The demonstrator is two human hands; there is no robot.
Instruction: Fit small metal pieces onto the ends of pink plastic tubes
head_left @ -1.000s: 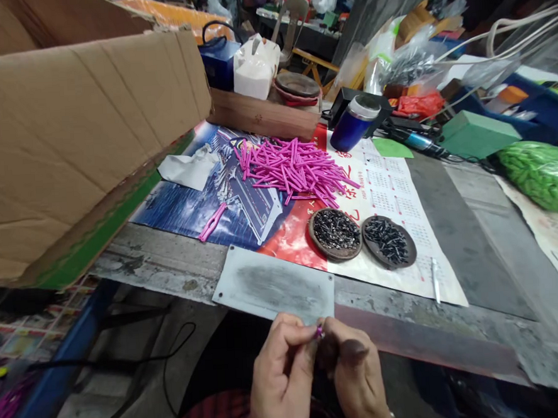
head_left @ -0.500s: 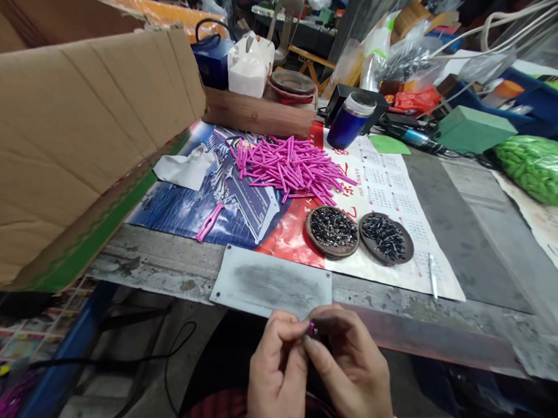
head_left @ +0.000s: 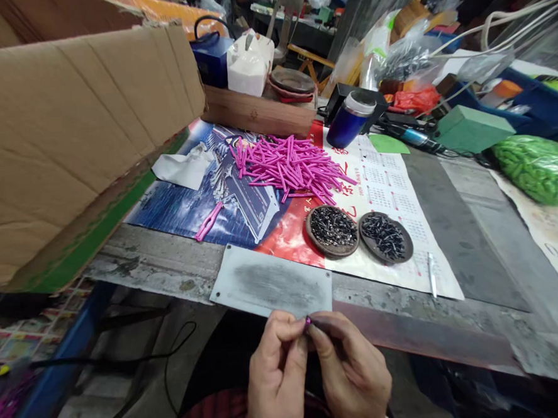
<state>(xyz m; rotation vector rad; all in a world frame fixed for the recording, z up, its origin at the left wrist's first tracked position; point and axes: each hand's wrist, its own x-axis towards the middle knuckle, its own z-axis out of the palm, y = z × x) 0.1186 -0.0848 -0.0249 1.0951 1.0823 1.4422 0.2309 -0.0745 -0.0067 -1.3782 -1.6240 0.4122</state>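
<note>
"Room (head_left: 361, 15) first?"
"Cluttered and dim behind the worn grey surface (head_left: 178, 269); big brown cardboard box (head_left: 86, 145) at its left, heap of pink plastic sticks (head_left: 298, 167) further back, pale grey rectangular plate (head_left: 271, 282) along the near edge."
"And the hands?"
"Left hand (head_left: 279, 373) and right hand (head_left: 352, 368) meet near that plate, fingers clamped on a tiny shiny purple piece (head_left: 308, 321), mostly hidden."
"Best way?"
"I'd brace thumb beside thumb and press gently, lest it slip."

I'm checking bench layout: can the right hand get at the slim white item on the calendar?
Probably yes: nothing stands between the right hand and the slim white item, but that hand handles a purple piece.
</note>
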